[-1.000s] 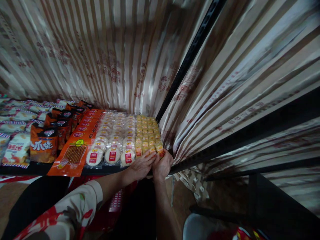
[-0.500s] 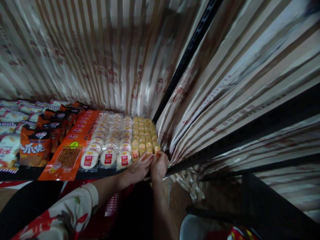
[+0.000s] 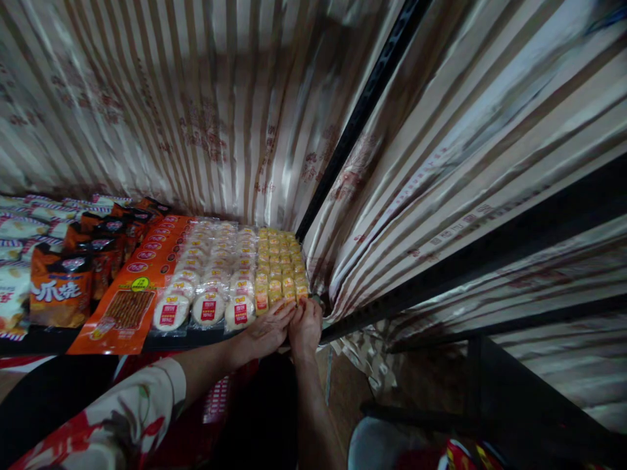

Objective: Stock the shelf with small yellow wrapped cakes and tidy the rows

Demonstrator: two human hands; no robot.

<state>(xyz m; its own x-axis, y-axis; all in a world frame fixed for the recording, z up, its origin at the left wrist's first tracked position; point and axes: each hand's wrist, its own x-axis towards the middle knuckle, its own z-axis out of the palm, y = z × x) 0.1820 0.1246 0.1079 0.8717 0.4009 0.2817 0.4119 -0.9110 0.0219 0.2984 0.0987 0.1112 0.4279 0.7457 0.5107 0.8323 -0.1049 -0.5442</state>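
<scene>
Yellow packs [image 3: 275,261] lined up just right of the white crackers [image 3: 208,308]
Front ones are touched by left hand [image 3: 267,328] and right hand [image 3: 306,324], fingers kinda half-curled; whether anything's gripped can't be told.

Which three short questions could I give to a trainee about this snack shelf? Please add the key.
1. True or false: the orange stick-snack packets lie to the left of the rice crackers.
2. The left hand and the right hand are at the front of which group?
A. Orange-and-black bags
B. Yellow-wrapped snacks
C. Stick-snack packets
3. How many rice crackers stand in the front row?

Key: 1. True. 2. B. 3. Three.
</scene>
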